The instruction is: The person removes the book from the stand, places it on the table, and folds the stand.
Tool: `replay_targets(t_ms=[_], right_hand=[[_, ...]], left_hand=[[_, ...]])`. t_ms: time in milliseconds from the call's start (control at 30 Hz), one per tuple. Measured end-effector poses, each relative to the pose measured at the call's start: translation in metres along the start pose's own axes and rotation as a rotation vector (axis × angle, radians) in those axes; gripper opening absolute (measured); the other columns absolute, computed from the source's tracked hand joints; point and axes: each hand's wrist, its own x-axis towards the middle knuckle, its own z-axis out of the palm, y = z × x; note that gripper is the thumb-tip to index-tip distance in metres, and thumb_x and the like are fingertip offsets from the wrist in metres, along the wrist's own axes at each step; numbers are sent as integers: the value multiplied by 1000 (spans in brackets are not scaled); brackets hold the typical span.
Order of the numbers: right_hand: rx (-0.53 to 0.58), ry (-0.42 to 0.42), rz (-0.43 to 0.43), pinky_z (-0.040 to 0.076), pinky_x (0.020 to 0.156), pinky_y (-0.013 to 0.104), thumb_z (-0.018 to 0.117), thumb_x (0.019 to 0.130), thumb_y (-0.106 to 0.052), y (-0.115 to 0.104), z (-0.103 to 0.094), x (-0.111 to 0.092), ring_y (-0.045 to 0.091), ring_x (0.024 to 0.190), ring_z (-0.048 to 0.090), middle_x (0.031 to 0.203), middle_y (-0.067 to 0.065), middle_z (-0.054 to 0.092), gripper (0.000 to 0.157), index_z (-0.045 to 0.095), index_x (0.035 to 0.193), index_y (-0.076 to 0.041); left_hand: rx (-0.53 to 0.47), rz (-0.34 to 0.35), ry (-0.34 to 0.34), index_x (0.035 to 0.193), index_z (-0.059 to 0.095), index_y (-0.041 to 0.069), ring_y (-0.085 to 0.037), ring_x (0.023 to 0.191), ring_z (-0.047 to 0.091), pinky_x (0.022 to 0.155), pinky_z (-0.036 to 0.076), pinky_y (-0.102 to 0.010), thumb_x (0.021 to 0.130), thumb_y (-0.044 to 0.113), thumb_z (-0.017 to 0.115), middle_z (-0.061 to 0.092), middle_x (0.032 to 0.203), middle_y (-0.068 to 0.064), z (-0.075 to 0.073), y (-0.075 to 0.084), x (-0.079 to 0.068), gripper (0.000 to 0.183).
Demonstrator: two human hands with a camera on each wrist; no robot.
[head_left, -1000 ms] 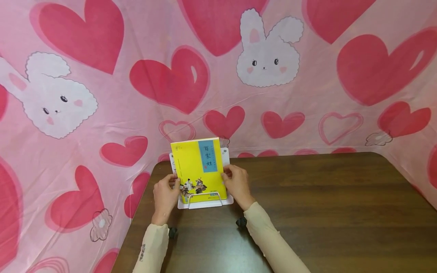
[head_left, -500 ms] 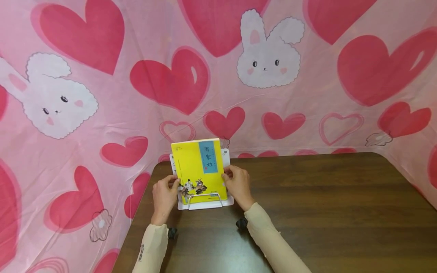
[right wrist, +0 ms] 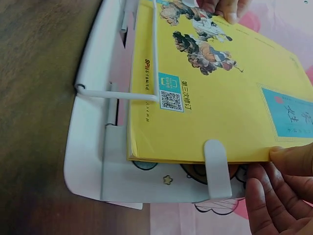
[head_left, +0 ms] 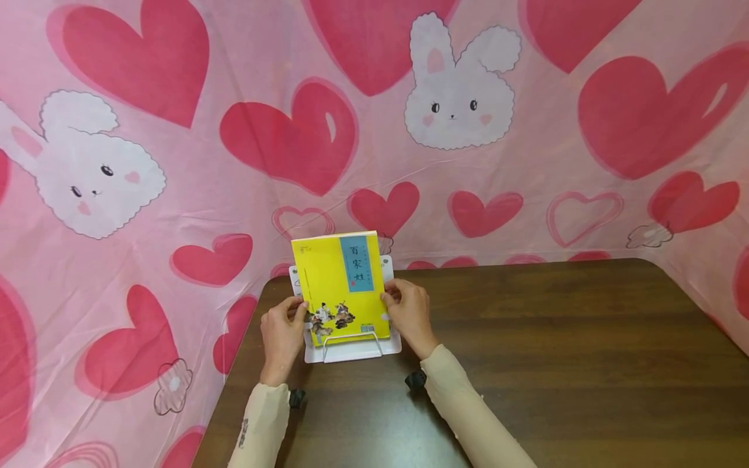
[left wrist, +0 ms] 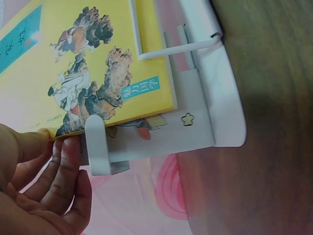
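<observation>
A yellow book (head_left: 333, 279) with a blue title panel and painted figures leans back on a white book stand (head_left: 351, 351). The left hand (head_left: 283, 335) pinches its left edge, thumb on the cover and fingers behind, as the left wrist view shows. On the opposite edge, the right hand (head_left: 407, 316) pinches the book the same way. A white wire bar (right wrist: 117, 95) crosses the lower cover. Side clips of the stand, one being a white clip (left wrist: 98, 145) and the other a white clip (right wrist: 217, 169), overlap the book's edges. Most of the stand's back is hidden behind the book.
The stand rests on a dark brown wooden table (head_left: 544, 357), near its far left corner. A pink cloth (head_left: 251, 58) with hearts and rabbits hangs behind and to the left. Black wrist devices, such as the black device (head_left: 416, 381), sit at both wrists.
The book has risen slightly in the stand, and its top edge sits a little higher. Both hands keep their pinch on its sides.
</observation>
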Motion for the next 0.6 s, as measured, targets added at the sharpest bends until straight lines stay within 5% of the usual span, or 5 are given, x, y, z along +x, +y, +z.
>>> replay_targets(t_ms=[600], right_hand=[[63,23,-24,59,76,32,79,91,-9,-11,-10,0,22,78,65,97,10,78,17,79,107,-3]], left_hand=[[-61,88,126,108,78,-4,-35,83,79,76,63,-46,95,7,75,80,98,-21,-4,12,-3,17]])
